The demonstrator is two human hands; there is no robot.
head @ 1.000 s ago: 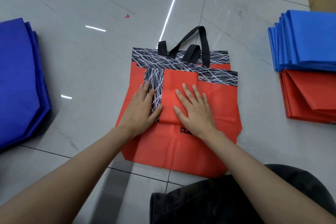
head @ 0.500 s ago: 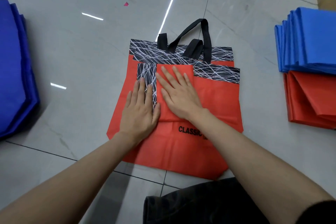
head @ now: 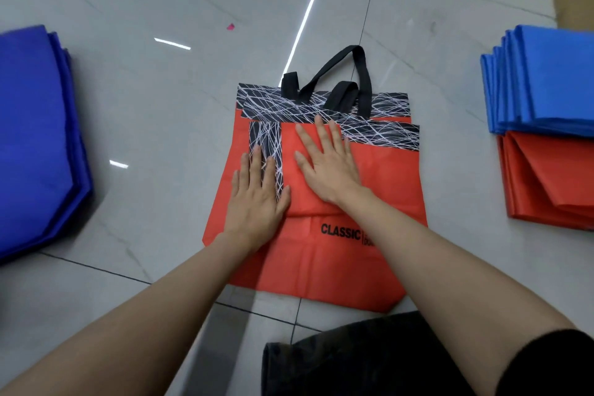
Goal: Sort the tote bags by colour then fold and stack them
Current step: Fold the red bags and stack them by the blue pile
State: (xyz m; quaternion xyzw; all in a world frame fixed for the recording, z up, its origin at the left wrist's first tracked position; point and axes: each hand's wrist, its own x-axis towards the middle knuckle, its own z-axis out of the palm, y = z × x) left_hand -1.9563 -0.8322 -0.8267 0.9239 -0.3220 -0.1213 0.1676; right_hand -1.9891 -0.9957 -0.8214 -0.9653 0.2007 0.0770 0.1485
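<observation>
A red tote bag [head: 353, 260] lies flat on the floor [head: 144, 106], its left side folded inward. It has a black top band of white scribbled lines, 2 black handles [head: 360, 74] and "CLASSIC" printed in black. At the right, a stack of folded light-blue bags [head: 553, 80] touches a stack of folded red bags [head: 546, 177]. A dark-blue pile [head: 32, 138] lies at the left.

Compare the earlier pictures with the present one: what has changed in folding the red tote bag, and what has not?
The right hand slid forward along the folded flap, away from the person, fingertips now reaching the patterned band; the word CLASSIC is uncovered. Nothing was gripped or released. The left hand, red tote bag and side stacks stayed put.
</observation>
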